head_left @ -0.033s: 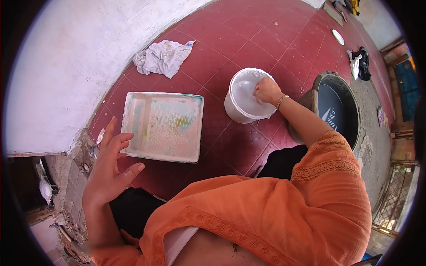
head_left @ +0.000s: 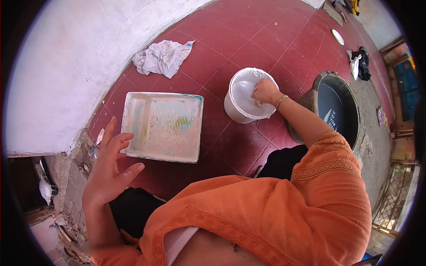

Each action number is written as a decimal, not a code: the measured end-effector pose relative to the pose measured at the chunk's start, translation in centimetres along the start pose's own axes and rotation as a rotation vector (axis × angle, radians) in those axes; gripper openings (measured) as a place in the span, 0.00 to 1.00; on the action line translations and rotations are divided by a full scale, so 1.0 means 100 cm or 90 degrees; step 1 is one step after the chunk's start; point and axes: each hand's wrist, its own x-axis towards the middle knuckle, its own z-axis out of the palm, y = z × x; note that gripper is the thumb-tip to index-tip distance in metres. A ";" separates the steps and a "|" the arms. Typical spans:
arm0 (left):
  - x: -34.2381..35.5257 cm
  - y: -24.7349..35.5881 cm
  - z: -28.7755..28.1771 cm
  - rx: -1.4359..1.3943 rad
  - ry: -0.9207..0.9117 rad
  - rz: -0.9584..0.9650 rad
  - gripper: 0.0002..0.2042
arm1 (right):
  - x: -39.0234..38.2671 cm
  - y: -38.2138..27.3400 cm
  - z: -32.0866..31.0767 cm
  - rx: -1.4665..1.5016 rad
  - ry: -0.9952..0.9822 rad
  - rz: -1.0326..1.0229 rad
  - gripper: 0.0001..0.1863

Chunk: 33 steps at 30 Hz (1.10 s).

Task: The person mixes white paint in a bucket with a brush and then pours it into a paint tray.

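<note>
My right hand (head_left: 266, 92) reaches into a white bucket (head_left: 238, 111) that holds a whitish liquid. Its fingers are curled closed near the liquid, and whatever they grip, if anything, is hidden. A thin bracelet circles that wrist. To the left, my left hand (head_left: 111, 166) is raised with its fingers apart and holds nothing. It is nearest to the lower left corner of a paint tray (head_left: 162, 126), which lies flat on the red floor, stained with pink, green and yellow. From this view I cannot tell whether the hand touches the tray.
A large dark tub (head_left: 319, 84) of water stands right of the bucket, beside my right arm. A crumpled white cloth (head_left: 163, 59) lies beyond the tray near the white wall (head_left: 75, 66). Black and white bags (head_left: 364, 64) and a white oval lid (head_left: 338, 37) lie at the far right.
My right hand has shifted very slightly to the left inside the bucket, and the liquid's surface looks a little different. My left hand and the tray have stayed in place.
</note>
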 end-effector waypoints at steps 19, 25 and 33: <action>0.002 -0.001 -0.001 0.008 -0.002 -0.006 0.29 | -0.006 -0.007 -0.002 0.440 -0.007 0.122 0.10; 0.006 0.001 0.000 0.003 0.000 -0.004 0.28 | 0.004 0.000 0.002 0.637 0.192 0.046 0.08; 0.004 -0.001 0.000 -0.001 -0.001 -0.013 0.29 | -0.008 -0.003 -0.003 0.109 0.266 0.083 0.12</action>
